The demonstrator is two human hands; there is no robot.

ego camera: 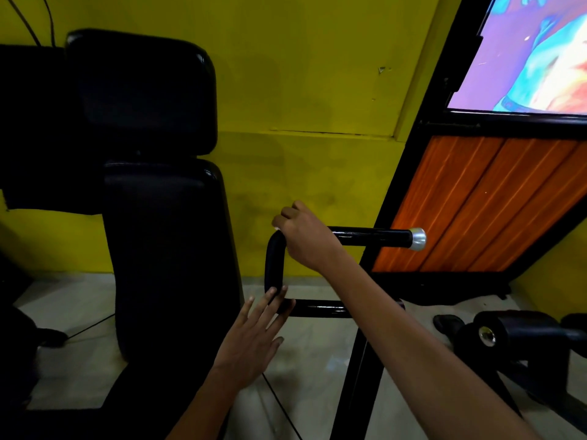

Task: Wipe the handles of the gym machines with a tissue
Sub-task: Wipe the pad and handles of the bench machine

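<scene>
A black U-shaped machine handle (275,265) stands in the middle, with an upper bar (374,237) ending in a silver cap (418,239) and a lower bar (320,309). My right hand (305,236) is closed around the upper corner of the handle; a small pale bit shows under its fingers, possibly the tissue, but I cannot tell for sure. My left hand (254,338) is flat, fingers apart, its fingertips touching the handle's lower bend.
A black padded seat back and headrest (158,192) fill the left. A black slanted frame post (362,360) runs behind my right forearm. Orange slatted panel (476,204) and a colourful picture at right. Black roller pad (508,335) low right. Yellow wall behind, pale floor below.
</scene>
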